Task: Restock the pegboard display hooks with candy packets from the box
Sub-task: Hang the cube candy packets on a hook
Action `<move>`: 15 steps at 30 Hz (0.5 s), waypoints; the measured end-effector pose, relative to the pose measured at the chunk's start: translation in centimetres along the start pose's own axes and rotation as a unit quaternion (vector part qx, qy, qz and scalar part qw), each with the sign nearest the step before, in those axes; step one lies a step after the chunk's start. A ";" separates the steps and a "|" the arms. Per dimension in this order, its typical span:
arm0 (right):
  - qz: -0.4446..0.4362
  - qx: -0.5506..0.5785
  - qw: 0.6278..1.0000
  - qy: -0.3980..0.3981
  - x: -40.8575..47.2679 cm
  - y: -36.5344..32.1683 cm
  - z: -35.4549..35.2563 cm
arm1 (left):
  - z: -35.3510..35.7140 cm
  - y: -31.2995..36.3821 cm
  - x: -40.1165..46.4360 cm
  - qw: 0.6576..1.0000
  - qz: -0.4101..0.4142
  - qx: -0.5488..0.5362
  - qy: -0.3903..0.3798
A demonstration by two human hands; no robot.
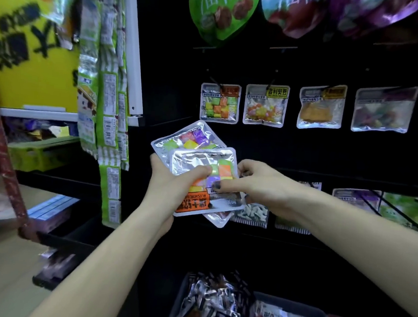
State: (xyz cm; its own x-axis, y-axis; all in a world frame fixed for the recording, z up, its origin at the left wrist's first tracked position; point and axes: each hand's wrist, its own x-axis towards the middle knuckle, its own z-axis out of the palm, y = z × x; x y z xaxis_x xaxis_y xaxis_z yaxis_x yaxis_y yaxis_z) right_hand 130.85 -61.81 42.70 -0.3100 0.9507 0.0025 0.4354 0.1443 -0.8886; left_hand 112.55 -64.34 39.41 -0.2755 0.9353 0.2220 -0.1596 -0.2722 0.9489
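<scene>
Both hands hold a small stack of silver candy packets point(198, 157) with coloured cube sweets and an orange label, upside down, in front of the black pegboard point(302, 150). My left hand point(174, 180) grips the stack from the left, thumb on top. My right hand point(258, 184) pinches the front packet's lower right part near the label. A matching packet point(219, 103) hangs on a hook above the stack. At the bottom, dark boxes point(289, 310) hold more packets.
Other clear packets hang in a row to the right point(266, 105), point(321, 108), point(384, 111). Large green point(223, 10) and purple bags hang above. Green packet strips point(108, 101) dangle at the left beside a yellow sign. More packets hang lower right point(356, 198).
</scene>
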 end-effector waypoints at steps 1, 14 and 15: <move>-0.010 0.026 1.000 0.001 0.0 0.1 0.0 | 0.0 0.0 -0.1 1.000 -0.004 -0.011 -0.001; -0.026 0.205 0.977 0.048 -2.0 0.5 -1.7 | -0.1 -0.4 -0.2 0.999 -0.026 -0.043 0.017; -0.026 0.216 0.974 0.060 -2.1 0.6 -2.0 | -0.2 -0.5 -0.2 0.999 -0.021 -0.042 0.020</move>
State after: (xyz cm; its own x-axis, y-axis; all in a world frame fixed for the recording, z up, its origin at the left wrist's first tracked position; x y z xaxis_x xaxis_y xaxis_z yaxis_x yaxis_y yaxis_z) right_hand 133.39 -63.15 43.09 -0.2099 0.9742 0.0827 0.0171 0.0882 -0.9960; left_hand 112.50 -64.41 38.87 -0.3044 0.9370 0.1711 -0.2506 -0.2521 0.9347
